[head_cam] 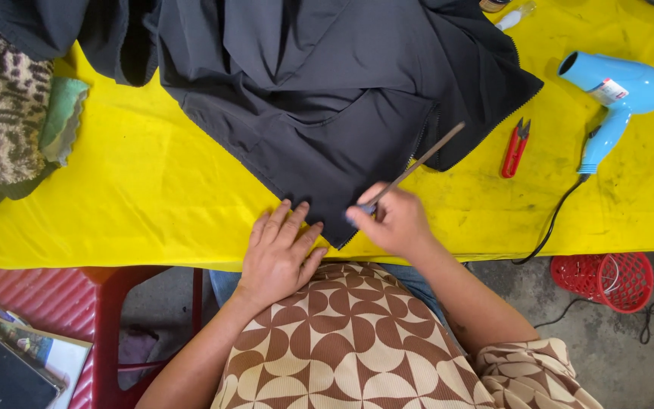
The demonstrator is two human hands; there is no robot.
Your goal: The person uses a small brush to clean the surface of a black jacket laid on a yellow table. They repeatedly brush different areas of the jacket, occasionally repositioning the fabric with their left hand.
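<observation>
On the far left of a yellow table (153, 189) lies a leopard-print fabric (1, 98) beside a green cloth (66, 113). A dark grey garment (327, 83) spreads across the table's middle, its lower corner reaching the near edge. The left hand (278, 254) lies flat and open, fingers spread, just beside that corner. The right hand (391, 220) pinches a thin grey rod (418, 165), its tip on the garment's edge and its shaft slanting up to the right. Further right rest red snips (515, 148), then a blue hairdryer (618, 95) with a black cord. A red basket (607, 280) sits on the floor below.
</observation>
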